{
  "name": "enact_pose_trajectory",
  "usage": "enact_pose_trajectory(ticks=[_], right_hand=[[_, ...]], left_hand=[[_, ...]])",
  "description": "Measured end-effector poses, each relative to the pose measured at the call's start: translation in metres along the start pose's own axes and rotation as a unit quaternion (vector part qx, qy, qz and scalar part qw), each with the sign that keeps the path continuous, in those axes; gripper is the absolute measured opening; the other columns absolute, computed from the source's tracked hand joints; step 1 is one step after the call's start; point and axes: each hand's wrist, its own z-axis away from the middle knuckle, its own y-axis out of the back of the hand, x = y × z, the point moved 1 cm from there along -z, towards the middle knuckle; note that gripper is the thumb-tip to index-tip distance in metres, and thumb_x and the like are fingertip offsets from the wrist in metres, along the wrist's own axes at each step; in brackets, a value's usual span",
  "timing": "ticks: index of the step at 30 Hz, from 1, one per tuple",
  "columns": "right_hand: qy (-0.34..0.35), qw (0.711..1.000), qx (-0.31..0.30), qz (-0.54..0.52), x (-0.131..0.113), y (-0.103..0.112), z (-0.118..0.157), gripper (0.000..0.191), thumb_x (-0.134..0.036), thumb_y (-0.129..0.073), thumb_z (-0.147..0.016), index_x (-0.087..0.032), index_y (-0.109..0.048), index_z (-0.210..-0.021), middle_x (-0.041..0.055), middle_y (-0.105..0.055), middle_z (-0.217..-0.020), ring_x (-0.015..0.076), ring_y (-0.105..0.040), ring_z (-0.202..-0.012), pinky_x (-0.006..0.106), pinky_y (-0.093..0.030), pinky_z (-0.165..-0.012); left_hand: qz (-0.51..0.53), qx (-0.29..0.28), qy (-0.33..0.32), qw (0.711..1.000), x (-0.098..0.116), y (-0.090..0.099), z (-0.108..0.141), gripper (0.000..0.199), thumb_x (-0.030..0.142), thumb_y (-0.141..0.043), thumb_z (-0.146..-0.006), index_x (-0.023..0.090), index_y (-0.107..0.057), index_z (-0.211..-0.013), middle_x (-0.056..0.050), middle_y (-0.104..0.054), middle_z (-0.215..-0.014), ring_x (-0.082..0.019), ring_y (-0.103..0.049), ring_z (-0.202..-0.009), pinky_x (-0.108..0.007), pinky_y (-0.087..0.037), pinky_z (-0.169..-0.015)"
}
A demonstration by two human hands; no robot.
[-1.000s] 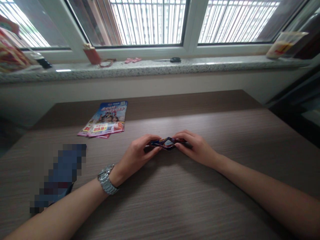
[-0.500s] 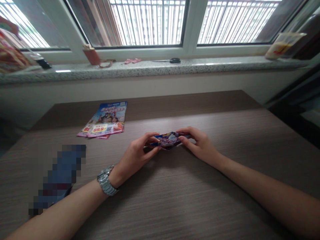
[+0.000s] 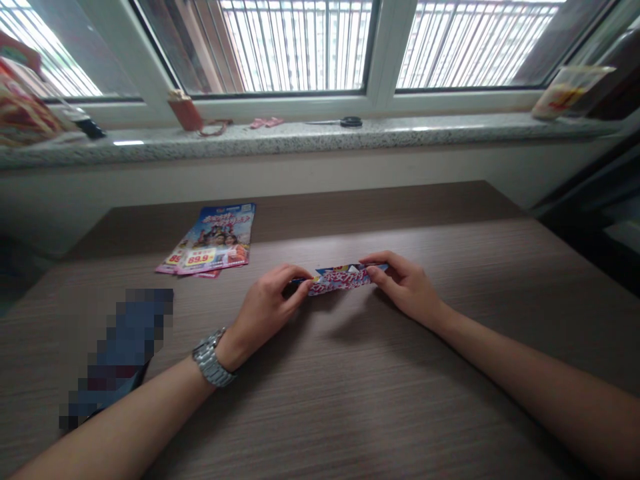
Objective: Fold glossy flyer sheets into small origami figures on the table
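A folded, colourful printed paper (image 3: 343, 279) is held up between both hands over the middle of the wooden table (image 3: 320, 400). The left end of the paper is pinched by my left hand (image 3: 270, 303), thumb in front and fingers behind. At its right end, my right hand (image 3: 405, 287) pinches it the same way. Red and white lettering shows on the side of the paper facing me, with blue and yellow parts along its top edge. A metal watch (image 3: 213, 358) is on my left wrist.
Overlapping flyers (image 3: 217, 240) lie at the back left of the table. A blurred-out dark blue object (image 3: 120, 353) lies beside my left forearm. On the windowsill (image 3: 280, 139) are scissors (image 3: 350, 122), a red-brown case (image 3: 186, 112), pink pieces (image 3: 266, 123) and a plastic cup (image 3: 563, 93).
My hands have moved slightly apart. The folded paper is stretched wider and flatter, showing more of its lettered side.
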Motion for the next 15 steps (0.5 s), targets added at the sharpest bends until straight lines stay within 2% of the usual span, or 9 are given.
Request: enact_pose_trajectory(ticks=[4,7,11,15], right_hand=[[0.033,0.997,-0.068,0.004,-0.0005,-0.0011,0.0008,0.020,-0.033,-0.063,-0.098,-0.020,-0.071,-0.111,0.0053,-0.077,-0.105,0.0186,-0.072,-0.097,0.030,-0.056,-0.086],[0.033,0.993,-0.110,0.021,-0.0007,-0.0024,0.0009,0.019,-0.032,-0.063,-0.099,-0.020,-0.072,-0.110,0.0050,-0.077,-0.103,0.0187,-0.072,-0.094,0.030,-0.055,-0.084],[0.048,0.989,-0.133,0.030,-0.0017,-0.0037,0.0004,0.018,-0.030,-0.061,-0.100,-0.020,-0.071,-0.111,0.0057,-0.076,-0.105,0.0188,-0.071,-0.096,0.031,-0.052,-0.086],[0.076,0.985,-0.148,0.042,-0.0017,-0.0046,-0.0002,0.016,-0.028,-0.061,-0.100,-0.020,-0.070,-0.111,0.0061,-0.075,-0.105,0.0188,-0.069,-0.097,0.032,-0.051,-0.088]], left_hand=[[-0.015,0.010,0.000,1.000,-0.0029,0.0005,-0.0012,0.011,0.027,-0.060,-0.101,0.020,-0.070,-0.102,-0.005,-0.069,-0.102,-0.019,-0.066,-0.095,-0.033,-0.051,-0.085],[-0.037,0.022,-0.005,0.999,-0.0046,0.0001,-0.0016,0.011,0.025,-0.061,-0.100,0.020,-0.068,-0.107,-0.006,-0.069,-0.104,-0.021,-0.065,-0.097,-0.036,-0.052,-0.086],[-0.076,0.065,-0.074,0.992,-0.0054,-0.0021,-0.0020,0.025,0.020,-0.063,-0.098,0.020,-0.063,-0.124,-0.009,-0.067,-0.117,-0.024,-0.063,-0.108,-0.042,-0.052,-0.095],[-0.108,0.045,-0.140,0.983,-0.0051,-0.0048,-0.0015,0.025,0.016,-0.063,-0.097,0.023,-0.065,-0.121,-0.009,-0.065,-0.122,-0.024,-0.063,-0.110,-0.043,-0.052,-0.096]])
